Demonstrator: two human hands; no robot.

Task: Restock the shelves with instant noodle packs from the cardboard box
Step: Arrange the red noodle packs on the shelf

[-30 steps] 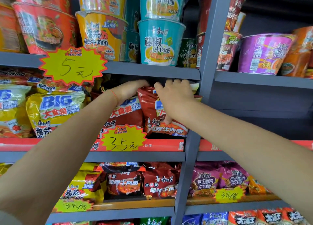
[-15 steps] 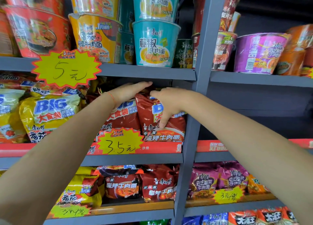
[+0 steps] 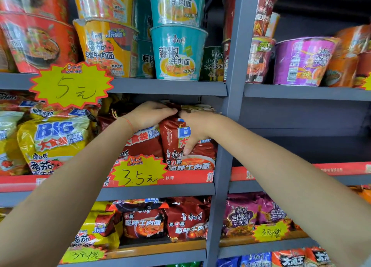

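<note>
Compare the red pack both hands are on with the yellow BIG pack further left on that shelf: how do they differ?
The red pack is dark red; the yellow pack is yellow with tomato art. The red pack has the left hand on its top edge and the right hand gripping its front; nothing touches the yellow pack. The red pack stands by the grey upright; the yellow pack sits well left of it. Both stand upright, face out, with blue BIG lettering.
</note>
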